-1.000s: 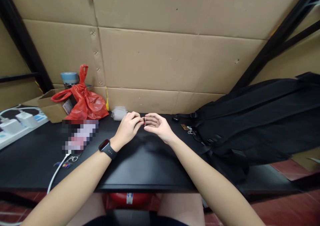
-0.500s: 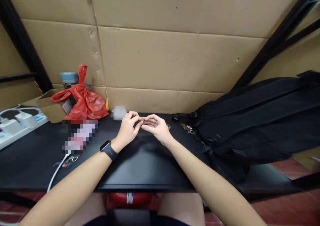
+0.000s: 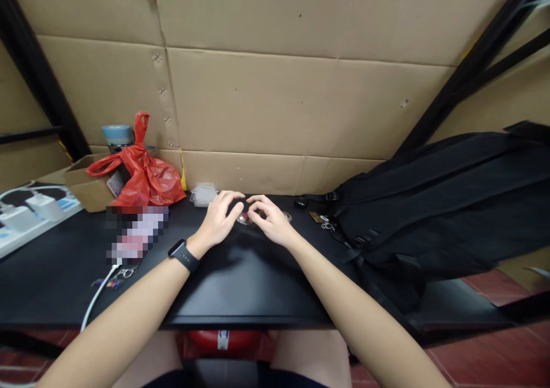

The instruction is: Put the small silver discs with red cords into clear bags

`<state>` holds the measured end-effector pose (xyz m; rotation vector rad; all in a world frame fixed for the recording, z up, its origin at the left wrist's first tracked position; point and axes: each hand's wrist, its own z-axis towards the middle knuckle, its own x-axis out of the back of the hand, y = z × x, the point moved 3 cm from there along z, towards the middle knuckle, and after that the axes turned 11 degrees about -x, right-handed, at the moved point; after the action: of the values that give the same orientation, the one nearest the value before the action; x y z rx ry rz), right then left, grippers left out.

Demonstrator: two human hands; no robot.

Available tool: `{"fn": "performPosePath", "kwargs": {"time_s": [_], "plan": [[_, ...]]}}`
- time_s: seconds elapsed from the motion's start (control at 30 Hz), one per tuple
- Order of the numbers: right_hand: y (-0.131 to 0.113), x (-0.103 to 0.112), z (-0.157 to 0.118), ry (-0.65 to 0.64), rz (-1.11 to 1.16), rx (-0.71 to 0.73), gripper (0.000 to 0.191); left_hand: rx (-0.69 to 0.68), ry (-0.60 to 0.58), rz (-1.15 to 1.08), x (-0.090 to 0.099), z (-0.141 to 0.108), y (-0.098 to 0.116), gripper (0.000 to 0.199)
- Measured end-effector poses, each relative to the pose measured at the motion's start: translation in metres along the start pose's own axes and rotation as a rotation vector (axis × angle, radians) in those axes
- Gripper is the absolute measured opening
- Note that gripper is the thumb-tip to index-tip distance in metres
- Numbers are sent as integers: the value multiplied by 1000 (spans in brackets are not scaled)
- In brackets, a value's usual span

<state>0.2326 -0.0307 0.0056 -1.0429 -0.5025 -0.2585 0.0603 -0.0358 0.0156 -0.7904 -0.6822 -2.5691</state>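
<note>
Cardboard (image 3: 275, 101) is backing a black tabletop (image 3: 258, 296), a backpack (image 3: 447, 204) lying at right. The left hand (image 3: 221, 219) is hovering, thumb and fingers parted; the right hand (image 3: 271, 222) is curling just beside it — whether it is gripping anything, one cannot tell. Between them a small clear piece (image 3: 243, 219), showing red, is apparently resting on the tabletop. Fine fingertip work seems to be under way, the next move calling for a light pinch — right fingers are partly hiding the piece.
</note>
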Motion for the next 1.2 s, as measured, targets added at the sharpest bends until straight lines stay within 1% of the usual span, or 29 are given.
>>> {"fn": "performPosePath", "kwargs": {"time_s": [0.1, 0.13, 0.17, 0.2, 0.27, 0.33, 0.4, 0.47, 0.5, 0.57, 0.63, 0.67, 0.73, 0.8, 0.93, 1.2], "plan": [[0, 5, 0, -2, -38, 18, 19, -45, -246, 66, -6, -3, -2, 29], [2, 6, 1, -7, -55, 15, 18, -57, -288, 85, -6, -3, -4, 30], [4, 7, 1, -15, -83, 11, 17, -59, -295, 96, -5, -3, -7, 30], [6, 7, 1, -29, -122, 9, 16, -52, -275, 103, -2, -3, -12, 30], [10, 8, 0, -75, -218, 10, 14, -12, -191, 139, 9, -1, -24, 28], [13, 8, 0, -131, -306, 9, 14, 39, -144, 218, 23, 0, -40, 25], [15, 10, 0, -203, -359, -2, 19, 88, -174, 303, 35, -2, -55, 21], [20, 16, 2, -252, -383, -31, 28, 105, -250, 296, 41, -6, -65, 18], [24, 20, 3, -249, -394, -57, 31, 106, -281, 270, 43, -7, -68, 17], [35, 34, 6, -184, -437, -129, 30, 98, -311, 215, 43, -9, -71, 20], [51, 49, 7, -101, -519, -210, 20, 95, -318, 197, 41, -10, -71, 23], [59, 56, 7, -78, -562, -245, 18, 96, -323, 201, 40, -10, -71, 24], [73, 66, 7, -74, -611, -307, 25, 99, -340, 217, 37, -10, -71, 23], [83, 71, 6, -90, -601, -351, 29, 105, -356, 236, 36, -10, -71, 22], [89, 73, 5, -94, -536, -392, 29, 115, -362, 265, 37, -10, -73, 22], [90, 76, 6, -67, -470, -394, 25, 110, -358, 288, 35, -10, -74, 16]]}}
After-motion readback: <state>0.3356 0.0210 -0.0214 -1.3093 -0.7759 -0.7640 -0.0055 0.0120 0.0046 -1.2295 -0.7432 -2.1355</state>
